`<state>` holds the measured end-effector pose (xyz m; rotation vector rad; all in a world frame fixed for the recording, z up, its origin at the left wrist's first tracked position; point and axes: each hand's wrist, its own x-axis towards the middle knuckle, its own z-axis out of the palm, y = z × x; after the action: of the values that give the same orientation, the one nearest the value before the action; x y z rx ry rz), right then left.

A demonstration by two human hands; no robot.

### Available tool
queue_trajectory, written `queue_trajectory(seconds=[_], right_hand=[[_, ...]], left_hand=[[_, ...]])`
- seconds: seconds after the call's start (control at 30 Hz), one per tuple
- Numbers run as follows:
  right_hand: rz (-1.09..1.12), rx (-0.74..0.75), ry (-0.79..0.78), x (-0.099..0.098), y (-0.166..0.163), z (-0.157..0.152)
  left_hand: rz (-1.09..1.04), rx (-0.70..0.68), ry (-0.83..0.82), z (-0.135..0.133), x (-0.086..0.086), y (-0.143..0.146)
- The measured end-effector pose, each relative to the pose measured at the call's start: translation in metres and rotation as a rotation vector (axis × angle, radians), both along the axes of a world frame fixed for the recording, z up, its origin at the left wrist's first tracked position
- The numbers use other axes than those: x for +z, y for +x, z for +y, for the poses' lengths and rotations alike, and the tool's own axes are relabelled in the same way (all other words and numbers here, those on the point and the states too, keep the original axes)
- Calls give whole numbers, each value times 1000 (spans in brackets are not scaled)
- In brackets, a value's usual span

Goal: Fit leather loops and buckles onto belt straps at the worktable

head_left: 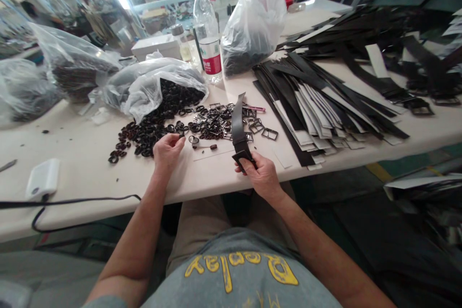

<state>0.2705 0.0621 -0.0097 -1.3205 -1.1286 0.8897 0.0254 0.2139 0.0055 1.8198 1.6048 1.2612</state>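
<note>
My right hand (263, 173) is closed around the folded end of a black belt strap (238, 122), with the thumb on top. The rest of the strap rises from the hand and curves away over the table. At the near edge of a pile of black loops (146, 134), my left hand (168, 153) is pinched shut on a small black loop (181, 135), mostly covered by the fingertips. Between the hands lie a single ring-shaped loop (194, 139) and a small rod-like piece (205, 147). Metal buckles (256, 126) are scattered behind the strap.
Many black straps with white strips (314, 101) lie fanned out on the right. Behind stand a plastic bottle (207, 33) and a tall plastic bag (252, 19). More bags (72, 62) sit at the left. A white device (43, 178) and a black cable (90, 198) lie near the front edge.
</note>
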Motion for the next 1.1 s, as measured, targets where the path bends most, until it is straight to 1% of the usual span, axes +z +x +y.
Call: queue_trajectory(seconds=[0.1,0.2,0.27,0.33,0.5,0.63,0.73,0.83,0.9,1.0,1.1], right_hand=[[8,2,-7,2,0,0],[15,-5,-17,9,-1,-2],[-22,-2,-16,15,-4,-6],[-83,3,-9,23,-8,-9],[-232,2,30,36,-16,-14],[-330,-2,27,39,-19,-16],[-351,23,15,39,-23,-18],[-305,50,-14,38,-26,-20],[-258,67,-24,36,-26,-20],[-208,96,-19,35,-23,-19],[-198,131,-15,35,-19,-18]], left_hand=[[-320,-47,-147,-6,5,7],[-687,-159,-319,-21,16,19],[-834,-241,-422,-36,23,28],[-906,-299,-499,-52,27,39],[-966,-336,-594,-89,29,62],[-996,-370,-586,-106,28,73],[-1022,-392,-534,-111,29,80],[-1029,-432,-489,-115,30,87],[-1021,-430,-473,-117,29,89],[-959,-427,-453,-119,26,89],[-835,-472,-380,-117,26,85]])
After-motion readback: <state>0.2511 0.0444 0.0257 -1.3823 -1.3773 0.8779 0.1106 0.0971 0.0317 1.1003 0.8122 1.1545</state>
